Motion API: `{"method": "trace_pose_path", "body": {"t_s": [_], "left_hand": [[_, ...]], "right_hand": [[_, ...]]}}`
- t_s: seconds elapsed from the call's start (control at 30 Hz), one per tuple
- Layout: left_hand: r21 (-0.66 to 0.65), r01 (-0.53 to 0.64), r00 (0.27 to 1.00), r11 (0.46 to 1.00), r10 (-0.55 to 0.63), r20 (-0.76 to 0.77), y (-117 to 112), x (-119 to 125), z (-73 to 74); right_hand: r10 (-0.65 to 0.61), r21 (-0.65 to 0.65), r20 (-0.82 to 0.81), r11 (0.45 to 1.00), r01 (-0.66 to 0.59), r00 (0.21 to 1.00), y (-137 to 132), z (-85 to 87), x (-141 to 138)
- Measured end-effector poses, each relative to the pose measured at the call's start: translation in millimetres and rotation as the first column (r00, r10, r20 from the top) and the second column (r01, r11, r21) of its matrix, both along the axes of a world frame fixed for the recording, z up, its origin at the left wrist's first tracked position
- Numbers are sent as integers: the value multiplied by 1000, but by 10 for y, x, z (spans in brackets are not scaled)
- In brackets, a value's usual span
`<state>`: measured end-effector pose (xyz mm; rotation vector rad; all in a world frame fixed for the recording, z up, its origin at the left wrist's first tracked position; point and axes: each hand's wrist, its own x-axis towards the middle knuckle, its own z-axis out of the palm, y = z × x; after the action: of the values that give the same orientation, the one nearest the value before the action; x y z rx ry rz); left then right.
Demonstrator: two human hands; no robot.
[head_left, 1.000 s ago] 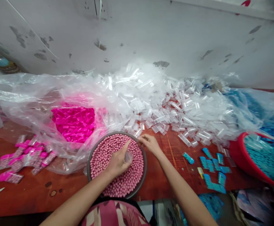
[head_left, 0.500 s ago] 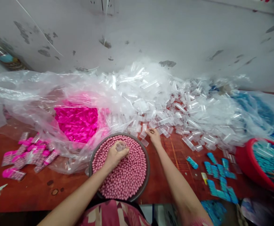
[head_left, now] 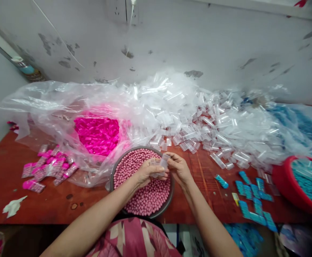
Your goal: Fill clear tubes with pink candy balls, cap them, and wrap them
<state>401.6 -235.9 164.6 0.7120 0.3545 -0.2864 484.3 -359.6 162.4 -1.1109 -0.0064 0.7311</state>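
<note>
Over a dark round basin [head_left: 172, 194] of pink beads [head_left: 140, 205], my two hands meet. My left hand [head_left: 146, 175] is closed around small clear plastic boxes [head_left: 155, 165]; how many is hard to make out. One more clear box [head_left: 165, 160] stands tilted between the hands, pinched at its side by the fingers of my right hand [head_left: 180, 170]. The palm side of my right hand is partly hidden. Behind the basin, the nearest loose clear boxes [head_left: 189, 144] spread out from a big heap.
Left of the basin, a plastic bag holds bright pink caps [head_left: 98, 135]. Bead-filled boxes with pink caps [head_left: 50, 166] lie at the left. On the right are blue-filled boxes [head_left: 248, 191] and a red tub [head_left: 281, 178] of blue pieces. A wall [head_left: 166, 43] stands behind.
My right hand has come from the heap of clear boxes to my left hand, bringing a clear box. My left hand has shifted right over the beads, and the view has turned slightly left.
</note>
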Motion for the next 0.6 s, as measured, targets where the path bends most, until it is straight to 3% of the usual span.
{"method": "trace_pose_path", "body": {"t_s": [0.1, 0.23, 0.37, 0.47, 0.53, 0.6], "left_hand": [[78, -53, 998, 996, 50, 35, 21, -39, 54], [170, -86, 995, 982, 78, 54, 96, -53, 167], [275, -79, 996, 958, 65, 60, 134, -263, 232], [290, -80, 997, 954, 73, 34, 174, -506, 209], [240, -201, 979, 950, 199, 34, 246, -611, 186], [194, -276, 961, 941, 272, 51, 344, -647, 177]], "right_hand": [[-98, 68, -81, 992, 103, 992, 85, 8, -101], [-191, 97, -34, 976, 193, 981, 271, -55, -171], [-240, 120, 10, 964, 237, 971, 314, -67, 30], [-303, 149, 51, 944, 293, 952, 174, 53, 214], [-235, 119, 82, 967, 225, 968, 92, 150, 176], [2, 9, 124, 1000, -3, 992, 89, 212, -19]]}}
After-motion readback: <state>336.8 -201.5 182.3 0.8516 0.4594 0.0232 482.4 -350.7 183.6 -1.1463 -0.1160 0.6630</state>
